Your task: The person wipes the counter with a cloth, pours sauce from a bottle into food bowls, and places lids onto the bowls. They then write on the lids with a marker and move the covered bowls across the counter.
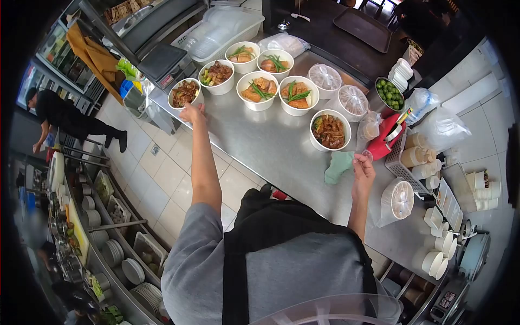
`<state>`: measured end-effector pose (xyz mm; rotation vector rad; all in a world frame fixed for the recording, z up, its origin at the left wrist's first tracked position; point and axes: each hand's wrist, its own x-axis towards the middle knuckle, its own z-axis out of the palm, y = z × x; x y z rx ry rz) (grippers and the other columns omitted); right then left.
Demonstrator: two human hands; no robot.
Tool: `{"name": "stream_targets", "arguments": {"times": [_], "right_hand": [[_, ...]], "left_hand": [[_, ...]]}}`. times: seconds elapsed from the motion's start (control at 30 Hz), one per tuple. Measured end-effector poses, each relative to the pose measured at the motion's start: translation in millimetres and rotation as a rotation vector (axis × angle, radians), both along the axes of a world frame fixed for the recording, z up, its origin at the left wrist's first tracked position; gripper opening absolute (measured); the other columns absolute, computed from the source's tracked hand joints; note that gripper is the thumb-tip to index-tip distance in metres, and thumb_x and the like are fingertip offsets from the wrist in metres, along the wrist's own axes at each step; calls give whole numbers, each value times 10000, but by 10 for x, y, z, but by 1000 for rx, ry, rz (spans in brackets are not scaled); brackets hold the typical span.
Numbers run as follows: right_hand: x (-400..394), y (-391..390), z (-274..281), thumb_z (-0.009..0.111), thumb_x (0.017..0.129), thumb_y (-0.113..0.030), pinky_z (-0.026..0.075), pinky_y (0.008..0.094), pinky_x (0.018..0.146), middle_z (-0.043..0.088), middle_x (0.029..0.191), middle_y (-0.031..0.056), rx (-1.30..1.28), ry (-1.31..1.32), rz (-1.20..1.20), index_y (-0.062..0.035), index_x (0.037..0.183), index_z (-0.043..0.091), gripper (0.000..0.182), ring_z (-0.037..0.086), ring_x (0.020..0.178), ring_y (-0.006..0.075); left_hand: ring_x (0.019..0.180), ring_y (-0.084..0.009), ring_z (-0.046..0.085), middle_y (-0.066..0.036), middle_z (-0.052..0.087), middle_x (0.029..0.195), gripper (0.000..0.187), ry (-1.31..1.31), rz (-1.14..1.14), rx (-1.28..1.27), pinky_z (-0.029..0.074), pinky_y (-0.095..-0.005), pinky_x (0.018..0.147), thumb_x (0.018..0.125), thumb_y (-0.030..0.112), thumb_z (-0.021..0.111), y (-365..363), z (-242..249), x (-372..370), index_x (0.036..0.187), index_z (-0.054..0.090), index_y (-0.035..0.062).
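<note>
Several white paper bowls of food stand on the steel counter (246, 132). My left hand (192, 112) reaches to the leftmost bowl (184, 93), which holds dark glazed meat, and touches its near side. Beside the green cloth (339, 166), my right hand (364, 165) pinches a small clear round piece (367, 155), perhaps a lid. Just above the cloth is another bowl of dark meat (330, 130). Between these, four bowls hold sliced meat with green beans, such as this bowl (299, 96), and one more (216, 77) has dark meat with greens.
Bagged bowls (353, 103) stand right of the food bowls, near a pot of green limes (389, 94) and a red container (383, 136). Another bagged bowl (397, 199) is at the right. A basket of plastic lids (222, 32) lies behind. A co-worker (70, 116) stands far left.
</note>
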<state>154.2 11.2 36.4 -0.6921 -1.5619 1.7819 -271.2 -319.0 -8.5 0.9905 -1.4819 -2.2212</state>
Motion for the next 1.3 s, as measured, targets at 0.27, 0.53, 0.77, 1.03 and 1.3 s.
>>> {"name": "stream_targets", "arguments": {"times": [0.27, 0.53, 0.77, 1.03, 1.3], "right_hand": [[-49, -228, 42, 567, 822, 0, 407, 199, 681, 590, 879, 11, 141, -123, 115, 7, 940, 620, 130, 539, 759, 74], [-545, -624, 131, 578, 790, -8, 426, 240, 568, 581, 818, 64, 491, -138, 357, -41, 921, 642, 149, 542, 642, 130], [-1471, -696, -93, 561, 747, -3, 458, 376, 693, 589, 849, 136, 898, -105, 507, -17, 874, 629, 144, 575, 794, 321], [-2047, -759, -9, 551, 720, 2, 459, 364, 683, 589, 819, 81, 909, 57, 881, -50, 835, 634, 151, 580, 764, 289], [-1789, -583, 70, 540, 654, -5, 464, 374, 665, 538, 861, 77, 1364, -106, 894, -53, 796, 585, 157, 557, 852, 268]], "left_hand": [[725, -338, 637, -201, 466, 1029, 342, 178, -456, -55, 570, -356, 561, 864, 183, 530, -297, -181, 932, 1023, 299, -13], [658, -164, 616, -46, 513, 835, 130, 54, -1317, -152, 562, -284, 602, 901, 198, 471, -387, 147, 1559, 943, 422, 84], [597, -16, 512, 63, 521, 776, 152, 72, -2060, -379, 460, -169, 500, 854, 232, 584, 323, 319, 1075, 875, 484, 121], [579, -52, 540, 13, 564, 738, 245, 33, -2285, -577, 493, -202, 512, 782, 251, 662, 917, 583, 995, 928, 556, 86], [561, -78, 538, -3, 560, 764, 222, 52, -2297, -619, 487, -219, 484, 800, 250, 643, 912, 518, 962, 869, 522, 77]]}}
